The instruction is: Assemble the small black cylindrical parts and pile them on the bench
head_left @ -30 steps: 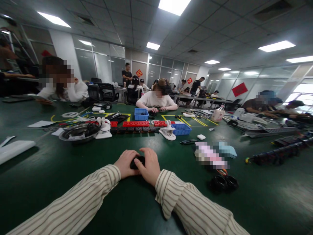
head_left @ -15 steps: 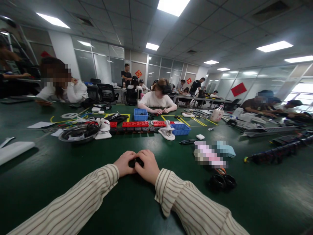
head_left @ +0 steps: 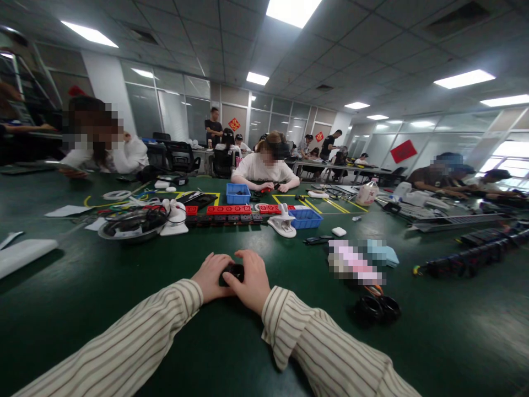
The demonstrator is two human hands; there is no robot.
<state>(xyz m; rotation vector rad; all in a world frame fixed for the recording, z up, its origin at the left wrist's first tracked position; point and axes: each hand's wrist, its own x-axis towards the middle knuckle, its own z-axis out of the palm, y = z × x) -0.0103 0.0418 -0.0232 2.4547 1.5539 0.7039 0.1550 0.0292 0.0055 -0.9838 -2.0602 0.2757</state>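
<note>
My left hand (head_left: 210, 277) and my right hand (head_left: 251, 280) rest together on the green table (head_left: 82, 292), both curled round a small black object (head_left: 233, 271) that shows only as a dark patch between the fingers. Its shape is mostly hidden by my fingers. Striped sleeves cover both forearms. Two black rings (head_left: 378, 309) lie on the table to the right of my hands, apart from them.
Ahead lie a round tray of cables (head_left: 131, 225), a row of red and black blocks (head_left: 228, 214), two blue bins (head_left: 306, 218), a white clamp (head_left: 282, 225) and a phone (head_left: 317, 240). A white sheet (head_left: 20, 253) sits at left. Other people sit across and beside the table.
My fingers have shifted slightly on the black object, showing a little more of it than half a second ago. Both hands stay in the same spot.
</note>
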